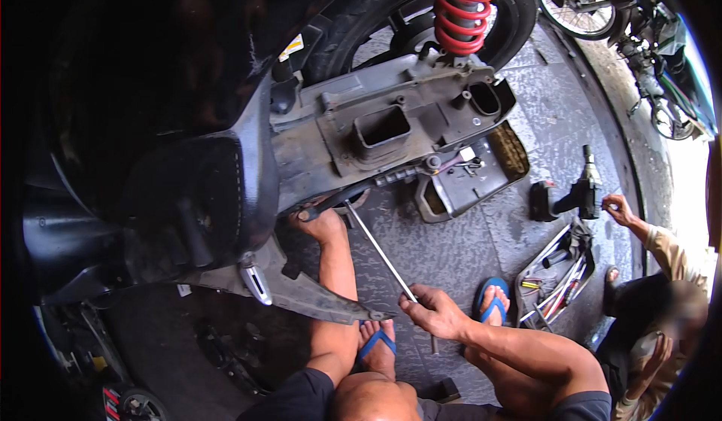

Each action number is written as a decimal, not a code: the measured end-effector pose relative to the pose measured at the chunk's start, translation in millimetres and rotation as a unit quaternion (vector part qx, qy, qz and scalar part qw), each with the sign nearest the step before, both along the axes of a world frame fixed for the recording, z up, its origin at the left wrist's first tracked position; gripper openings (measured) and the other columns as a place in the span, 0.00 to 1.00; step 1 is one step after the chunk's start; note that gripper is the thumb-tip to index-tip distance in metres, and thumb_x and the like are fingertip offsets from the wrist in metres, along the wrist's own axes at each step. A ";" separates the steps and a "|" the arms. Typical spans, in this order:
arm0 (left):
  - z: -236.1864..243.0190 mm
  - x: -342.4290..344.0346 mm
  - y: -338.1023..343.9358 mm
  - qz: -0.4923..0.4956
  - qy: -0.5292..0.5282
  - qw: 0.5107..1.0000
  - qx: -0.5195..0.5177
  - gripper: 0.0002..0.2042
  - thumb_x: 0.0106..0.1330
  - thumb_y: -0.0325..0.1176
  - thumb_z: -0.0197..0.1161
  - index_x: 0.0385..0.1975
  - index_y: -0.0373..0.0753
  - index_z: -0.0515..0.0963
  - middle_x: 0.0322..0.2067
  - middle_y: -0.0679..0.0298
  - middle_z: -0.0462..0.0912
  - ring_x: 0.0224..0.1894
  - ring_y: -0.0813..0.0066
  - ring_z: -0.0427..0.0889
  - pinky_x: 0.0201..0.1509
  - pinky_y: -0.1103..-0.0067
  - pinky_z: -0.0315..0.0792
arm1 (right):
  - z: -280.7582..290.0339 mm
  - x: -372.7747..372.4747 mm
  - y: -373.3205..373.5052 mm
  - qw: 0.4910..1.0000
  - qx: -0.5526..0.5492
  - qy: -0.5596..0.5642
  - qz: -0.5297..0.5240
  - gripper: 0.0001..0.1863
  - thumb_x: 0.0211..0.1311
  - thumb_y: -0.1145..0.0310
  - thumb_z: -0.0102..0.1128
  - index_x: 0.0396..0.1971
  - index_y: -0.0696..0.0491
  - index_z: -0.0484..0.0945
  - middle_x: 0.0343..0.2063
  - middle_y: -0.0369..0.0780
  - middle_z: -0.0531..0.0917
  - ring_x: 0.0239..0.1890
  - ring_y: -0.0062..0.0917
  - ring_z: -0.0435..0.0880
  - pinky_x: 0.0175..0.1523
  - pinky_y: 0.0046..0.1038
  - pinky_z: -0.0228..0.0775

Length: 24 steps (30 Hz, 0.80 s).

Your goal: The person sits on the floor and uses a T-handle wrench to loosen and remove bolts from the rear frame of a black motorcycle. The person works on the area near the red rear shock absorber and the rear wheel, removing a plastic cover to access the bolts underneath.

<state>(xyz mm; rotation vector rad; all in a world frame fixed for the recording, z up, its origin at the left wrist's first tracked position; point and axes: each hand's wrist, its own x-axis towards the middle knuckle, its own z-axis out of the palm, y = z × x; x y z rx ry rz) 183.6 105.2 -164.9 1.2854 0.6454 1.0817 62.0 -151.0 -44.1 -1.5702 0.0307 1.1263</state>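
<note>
Grey metal is seen in the long rod [382, 257], which is set aslant across the centre of the frame. Its lower part is gripped by the right hand [436, 312], right of lower centre; the fingers are curled around it, and a short length is left exposed below the fist. The rod's upper end is located at the lower edge of the grey casing [432, 120]; whether contact is made there cannot be told. The left hand [325, 225] is placed at that same edge, left of the rod. Its fingers are partly hidden, so its grip cannot be told.

A black scooter body [214, 180] is observed at left; a red spring [466, 15] is seen at top, above the casing's right end. Small parts [472, 165] are held in a grey tray [460, 197], right of centre. At right, a power drill [583, 195] is stood just beside a co-worker's hand [618, 212].
</note>
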 end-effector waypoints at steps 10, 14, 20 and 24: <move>26.8 -6.6 29.8 0.080 -0.049 0.990 0.107 0.10 0.62 0.26 0.59 0.39 0.26 0.76 0.40 0.54 0.81 0.38 0.68 0.80 0.42 0.71 0.77 | -5.0 -22.0 -17.9 0.999 -0.023 0.011 0.044 0.12 0.68 0.62 0.55 0.36 0.58 0.77 0.18 0.29 0.71 0.22 0.12 0.66 0.26 0.22 0.58; 30.5 -10.4 28.7 0.077 -0.040 0.986 0.145 0.11 0.62 0.28 0.59 0.38 0.25 0.76 0.39 0.54 0.82 0.37 0.70 0.80 0.41 0.72 0.76 | 0.6 -23.9 -23.7 0.999 -0.013 0.004 0.037 0.13 0.67 0.62 0.55 0.36 0.59 0.77 0.18 0.29 0.70 0.23 0.12 0.66 0.27 0.22 0.58; 31.5 -13.7 16.5 0.048 -0.047 0.994 0.088 0.13 0.65 0.30 0.58 0.40 0.25 0.76 0.37 0.55 0.83 0.34 0.70 0.80 0.39 0.72 0.74 | -0.1 -6.6 -0.3 0.993 0.081 0.082 0.017 0.20 0.73 0.57 0.47 0.48 0.59 0.76 0.16 0.29 0.69 0.17 0.12 0.63 0.22 0.19 0.55; 5.0 -38.0 41.6 0.012 0.050 0.984 0.173 0.16 0.69 0.35 0.55 0.46 0.26 0.73 0.39 0.52 0.82 0.35 0.65 0.80 0.40 0.72 0.73 | -8.7 -2.3 46.0 0.983 0.155 0.100 -0.003 0.21 0.73 0.55 0.46 0.46 0.59 0.76 0.17 0.29 0.71 0.17 0.11 0.64 0.23 0.18 0.55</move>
